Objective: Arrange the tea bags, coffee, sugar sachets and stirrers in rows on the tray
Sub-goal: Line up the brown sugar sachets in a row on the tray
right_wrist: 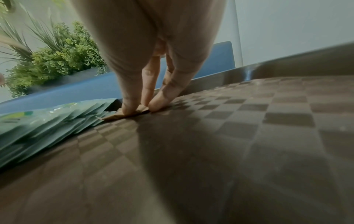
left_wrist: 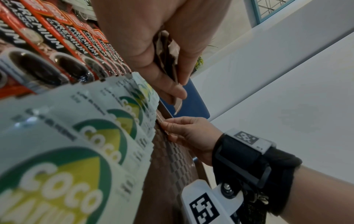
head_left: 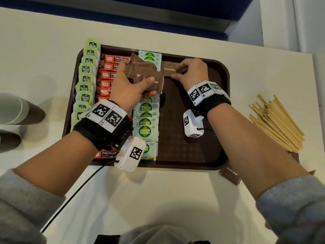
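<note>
My left hand (head_left: 149, 87) grips a fanned bunch of brown sugar sachets (head_left: 146, 74) above the middle of the brown tray (head_left: 193, 155). My right hand (head_left: 176, 73) pinches a single brown sugar sachet (head_left: 168, 69) that lies flat at the tray's far end, beside the row of Coco Natura sugar sachets (head_left: 146, 120). In the right wrist view the fingertips (right_wrist: 130, 109) rest on that sachet (right_wrist: 116, 116). A row of green tea bags (head_left: 85, 80) fills the tray's left edge, with a row of red coffee sachets (head_left: 107, 74) next to it. The wooden stirrers (head_left: 276, 124) lie on the table, right of the tray.
One more brown sugar sachet (head_left: 230, 175) lies on the white table by the tray's near right corner. Paper cups (head_left: 14, 110) lie at the left edge. The tray's right half (right_wrist: 249, 136) is bare. A black cable (head_left: 73, 196) runs from my left wrist.
</note>
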`<state>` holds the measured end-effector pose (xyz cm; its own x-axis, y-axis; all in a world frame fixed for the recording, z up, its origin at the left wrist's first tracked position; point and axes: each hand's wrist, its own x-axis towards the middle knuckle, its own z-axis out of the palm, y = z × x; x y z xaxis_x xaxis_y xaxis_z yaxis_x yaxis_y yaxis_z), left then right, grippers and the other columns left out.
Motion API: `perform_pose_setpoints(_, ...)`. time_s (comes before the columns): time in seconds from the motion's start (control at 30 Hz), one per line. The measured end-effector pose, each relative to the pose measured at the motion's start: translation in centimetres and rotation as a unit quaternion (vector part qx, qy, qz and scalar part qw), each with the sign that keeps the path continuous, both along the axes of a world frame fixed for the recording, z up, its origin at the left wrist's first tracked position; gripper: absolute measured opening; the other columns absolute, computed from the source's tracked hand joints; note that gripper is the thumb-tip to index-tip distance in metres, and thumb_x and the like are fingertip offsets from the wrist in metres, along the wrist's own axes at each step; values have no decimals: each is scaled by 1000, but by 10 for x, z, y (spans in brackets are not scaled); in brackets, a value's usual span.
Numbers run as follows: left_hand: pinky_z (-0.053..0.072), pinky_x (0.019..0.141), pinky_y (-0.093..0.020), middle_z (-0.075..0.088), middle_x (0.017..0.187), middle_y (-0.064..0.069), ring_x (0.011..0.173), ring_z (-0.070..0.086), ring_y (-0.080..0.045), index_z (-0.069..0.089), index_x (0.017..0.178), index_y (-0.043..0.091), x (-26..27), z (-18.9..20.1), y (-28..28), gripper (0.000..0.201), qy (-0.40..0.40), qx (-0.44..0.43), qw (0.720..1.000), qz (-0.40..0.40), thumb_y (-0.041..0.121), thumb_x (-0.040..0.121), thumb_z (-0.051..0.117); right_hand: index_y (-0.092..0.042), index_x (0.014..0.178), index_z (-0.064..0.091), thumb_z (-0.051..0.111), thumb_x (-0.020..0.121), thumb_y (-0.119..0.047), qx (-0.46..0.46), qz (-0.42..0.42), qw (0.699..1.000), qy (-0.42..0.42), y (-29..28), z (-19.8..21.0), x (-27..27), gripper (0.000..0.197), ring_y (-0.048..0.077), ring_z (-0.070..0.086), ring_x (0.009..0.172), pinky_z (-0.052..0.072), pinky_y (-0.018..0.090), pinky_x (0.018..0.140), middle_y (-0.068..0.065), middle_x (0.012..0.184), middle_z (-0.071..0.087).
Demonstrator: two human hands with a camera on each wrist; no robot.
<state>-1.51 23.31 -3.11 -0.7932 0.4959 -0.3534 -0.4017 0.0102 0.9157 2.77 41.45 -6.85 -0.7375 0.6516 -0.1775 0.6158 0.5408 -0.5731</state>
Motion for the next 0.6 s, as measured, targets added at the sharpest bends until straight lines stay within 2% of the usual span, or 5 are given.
perform_pose_setpoints(0.2, 56, 58, -24, 65, 106, -8, 87, 71, -23, 42, 115, 16, 2, 0, 2, 44, -12, 6, 1000, -3, -3, 83, 65, -15, 94, 72, 78, 73, -23, 7, 11, 1000, -5, 1, 0, 0, 23, 13, 60, 91, 42, 18, 76, 6, 102, 66)
perform_pose_setpoints(0.33, 56, 57, -24, 64, 109, -12, 86, 71, -25, 42, 117, 13, 4, -3, 4, 45, -19, 5, 1000, 1, -3, 83, 66, -17, 92, 71, 79, 72, -26, 3, 1, 1000, 16, 0, 2, 3, 23, 14, 60, 92, 44, 21, 79, 6, 104, 64)
perform_pose_setpoints(0.47, 56, 56, -24, 64, 113, -15, 90, 70, -27, 43, 117, 14, 5, -3, 5, 46, -27, 6, 1000, 4, -2, 82, 67, -16, 89, 71, 76, 75, -30, -12, -5, 999, 50, -4, 10, 8, 21, 9, 60, 84, 47, 21, 78, 1, 94, 67)
perform_pose_setpoints(0.6, 56, 57, -24, 63, 116, -16, 92, 70, -27, 44, 120, 12, 6, -3, 6, 47, -30, 10, 999, 2, -1, 82, 68, -20, 88, 69, 65, 85, -39, -63, 14, 995, 78, -14, 24, 16, 20, 8, 62, 77, 52, 25, 78, -9, 80, 65)
